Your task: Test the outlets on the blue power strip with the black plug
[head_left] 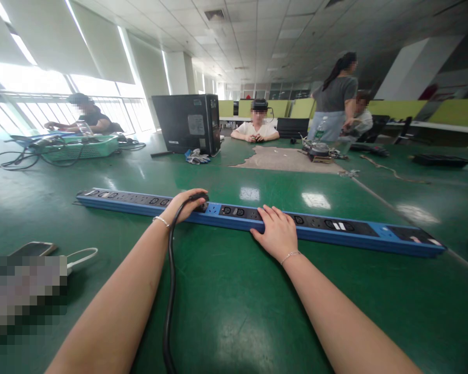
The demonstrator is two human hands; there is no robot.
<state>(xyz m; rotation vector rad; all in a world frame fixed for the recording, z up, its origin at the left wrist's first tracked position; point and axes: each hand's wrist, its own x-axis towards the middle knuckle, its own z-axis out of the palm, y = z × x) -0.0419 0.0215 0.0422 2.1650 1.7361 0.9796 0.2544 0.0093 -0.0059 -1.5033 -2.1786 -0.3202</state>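
A long blue power strip [337, 240] with black socket panels lies across the green table. My left hand [182, 206] is closed around the black plug [199, 197] of a cord, at the strip's sockets left of its middle. Whether the plug's pins sit in a socket is hidden. The black power cord [171, 280] hangs from this hand toward the near edge of the view. Farther right, my right hand [277, 231] grips the strip, fingers over its top and thumb at its near side.
A black computer case [187, 124] stands beyond the strip, gloves [197, 157] beside it. A green basket [81, 148] with cables is at far left. Near left lie a phone [33, 250] and a blurred-out object with a white cable [81, 258]. Other people sit or stand farther back.
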